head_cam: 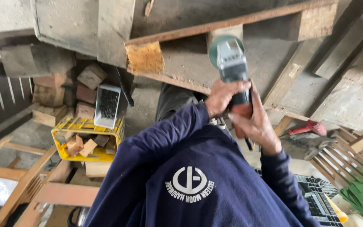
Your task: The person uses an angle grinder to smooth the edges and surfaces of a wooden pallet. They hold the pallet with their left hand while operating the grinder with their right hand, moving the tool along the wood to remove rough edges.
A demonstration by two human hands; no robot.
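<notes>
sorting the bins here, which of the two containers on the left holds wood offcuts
The yellow crate holds the wood blocks. The grey rectangular box standing on its rim holds small dark pieces instead.

Tool: an angle grinder (232, 67), held in both hands, one around the body and one at the rear grip.
Body: grey metal gear head at the front, dark barrel behind it, orange-red rear section that shows between the fingers.
Disc: round and greenish-grey, mounted at the head, seen partly edge-on, its far rim blurred.
Pose: pointing away from the person, head up in the picture, tail down toward the chest.
Place: raised in the air above the floor, the disc just in front of a pale wooden block (224, 33) under a slanted plank; whether they touch cannot be told.
</notes>
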